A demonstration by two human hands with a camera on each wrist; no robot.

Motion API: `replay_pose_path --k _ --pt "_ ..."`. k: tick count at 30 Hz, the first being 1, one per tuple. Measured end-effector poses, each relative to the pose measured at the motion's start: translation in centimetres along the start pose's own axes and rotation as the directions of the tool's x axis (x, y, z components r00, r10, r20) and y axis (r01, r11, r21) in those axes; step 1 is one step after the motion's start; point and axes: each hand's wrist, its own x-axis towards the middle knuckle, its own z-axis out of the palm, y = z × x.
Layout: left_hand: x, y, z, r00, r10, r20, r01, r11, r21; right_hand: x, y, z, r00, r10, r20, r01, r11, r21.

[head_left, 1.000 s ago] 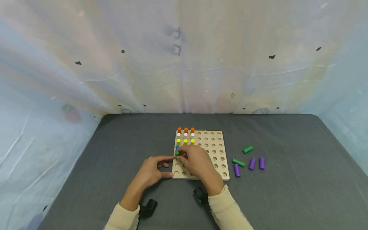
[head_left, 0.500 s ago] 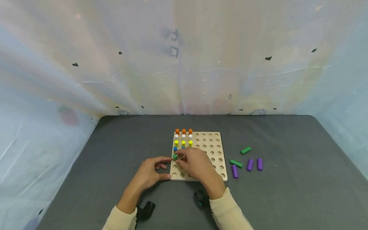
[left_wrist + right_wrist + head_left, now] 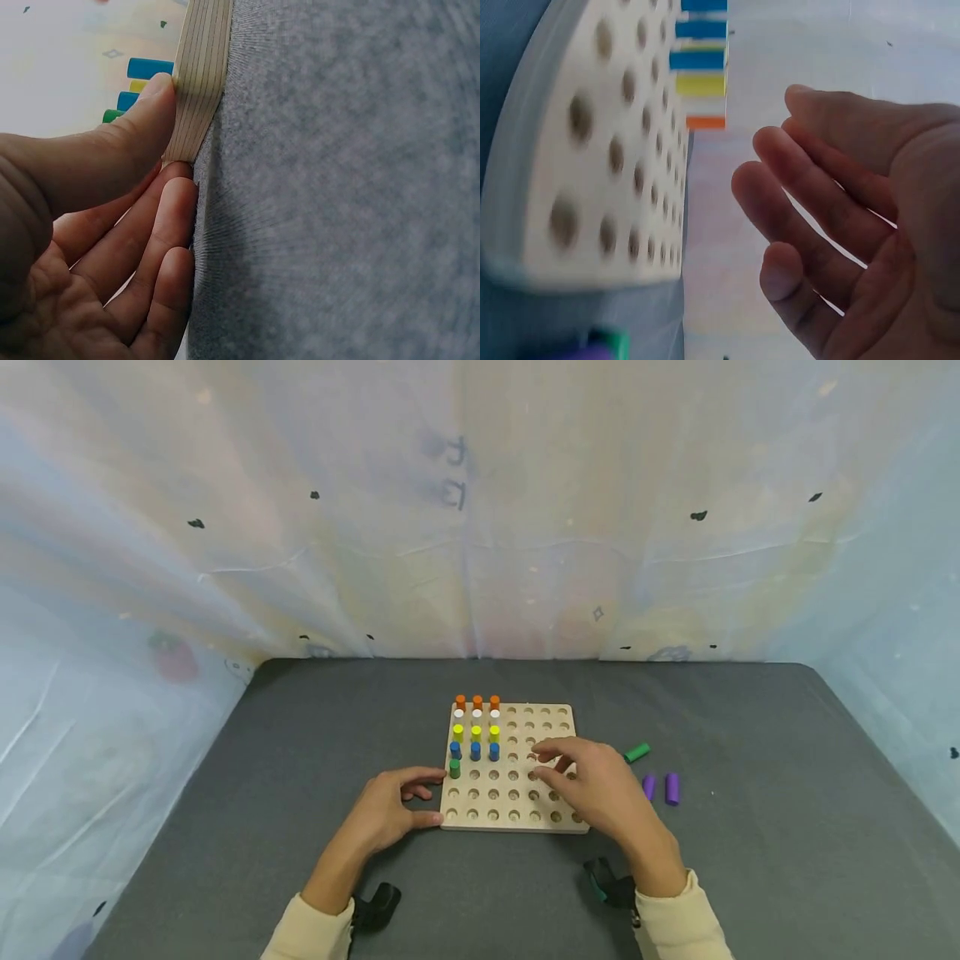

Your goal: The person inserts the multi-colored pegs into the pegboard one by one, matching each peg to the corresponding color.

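Obscured: right hand (image 3: 600,785) covered part of pegboard (image 3: 503,785) and purple peg (image 3: 649,787); right-wrist view cut off blurred green and purple shapes | Right: fingers parted, held nothing, above pegboard | Left hand (image 3: 390,810): relaxed, touched pegboard's left edge | Green peg (image 3: 455,769): stood in pegboard's leftmost column, just beside left fingertips, well apart from right hand
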Motion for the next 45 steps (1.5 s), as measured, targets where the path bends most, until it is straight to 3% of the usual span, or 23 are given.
replay_pose_path --k 12,18,26,39,45 --pt "-0.1 -0.1 0.2 1.0 0.01 -0.006 -0.01 1.0 -0.001 -2.0 4.6 -3.1 0.999 0.04 -0.007 -0.041 0.992 -0.12" --pt "0.1 0.0 0.3 1.0 0.016 -0.015 -0.016 1.0 0.016 -2.1 7.2 -4.7 0.996 0.077 -0.035 -0.081 0.985 -0.149" --pt "0.2 0.1 0.4 0.999 0.018 -0.027 -0.017 0.999 0.046 -1.9 9.9 -5.1 0.993 0.103 -0.048 -0.111 0.976 -0.189" --pt "0.1 0.0 0.4 1.0 0.011 -0.024 -0.01 0.999 0.042 -1.5 11.3 -4.4 0.99 0.142 -0.001 -0.139 0.967 -0.213" --pt "0.1 0.0 0.3 0.999 0.017 -0.028 -0.015 0.999 0.047 -1.4 11.2 -4.2 0.993 0.116 -0.008 -0.115 0.971 -0.211"
